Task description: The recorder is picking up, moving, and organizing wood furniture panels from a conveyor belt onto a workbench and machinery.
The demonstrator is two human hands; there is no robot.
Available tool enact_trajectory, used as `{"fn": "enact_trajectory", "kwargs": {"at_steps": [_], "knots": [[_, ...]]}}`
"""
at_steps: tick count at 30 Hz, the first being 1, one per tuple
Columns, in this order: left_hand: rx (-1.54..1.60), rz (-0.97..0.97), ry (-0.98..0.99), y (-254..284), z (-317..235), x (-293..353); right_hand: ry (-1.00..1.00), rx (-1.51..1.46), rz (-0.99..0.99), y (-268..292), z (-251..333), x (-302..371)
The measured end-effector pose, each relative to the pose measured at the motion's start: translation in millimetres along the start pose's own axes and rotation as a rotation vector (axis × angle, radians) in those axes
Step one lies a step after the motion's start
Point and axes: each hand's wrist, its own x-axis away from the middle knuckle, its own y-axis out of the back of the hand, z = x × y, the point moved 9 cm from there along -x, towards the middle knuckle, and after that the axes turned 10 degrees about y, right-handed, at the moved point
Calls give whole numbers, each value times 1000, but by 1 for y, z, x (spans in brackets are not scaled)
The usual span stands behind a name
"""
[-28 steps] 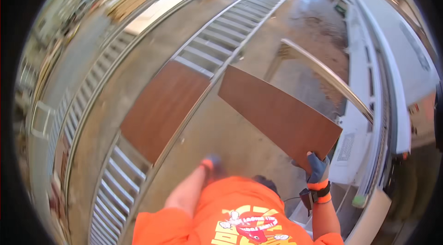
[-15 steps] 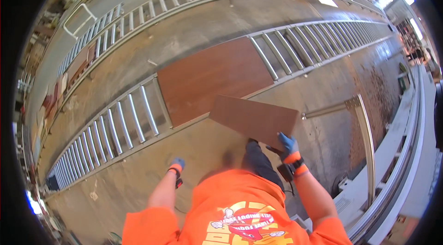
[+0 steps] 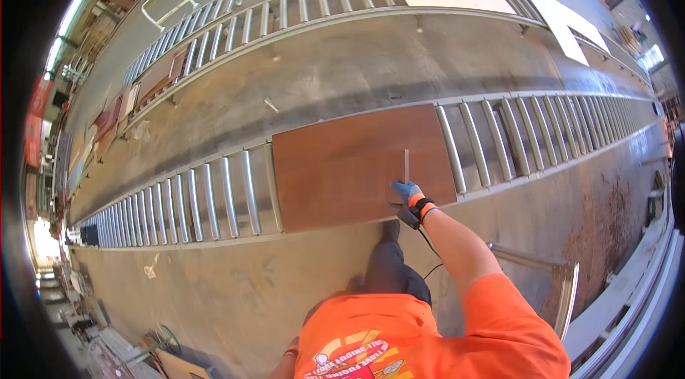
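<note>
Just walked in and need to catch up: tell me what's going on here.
A person in an orange shirt stands beside a long roller conveyor. Their gloved right hand grips a brown wooden panel held on edge, over a larger brown board lying flat on the rollers. The left hand is mostly out of view at the bottom. A second conveyor runs behind, carrying pale sheets.

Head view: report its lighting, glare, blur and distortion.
Head view: strong fisheye bend, so the long steel roller conveyor curves and black corners ring the picture; even daylight with blown-out glare at the left rim and far right; soft shadow band across the grey concrete floor; centre sharp, with the flat reddish-brown wooden panel and the blue-gloved right hand crisp; edges smeared.
</note>
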Motion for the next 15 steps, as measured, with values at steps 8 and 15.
{"fn": "enact_trajectory", "kwargs": {"at_steps": [8, 15], "knots": [[234, 4, 124, 289, 112, 49, 41, 421, 13, 34, 22, -121], [370, 191, -167, 232, -41, -104, 643, 848, -626, 363, 57, -101]]}}
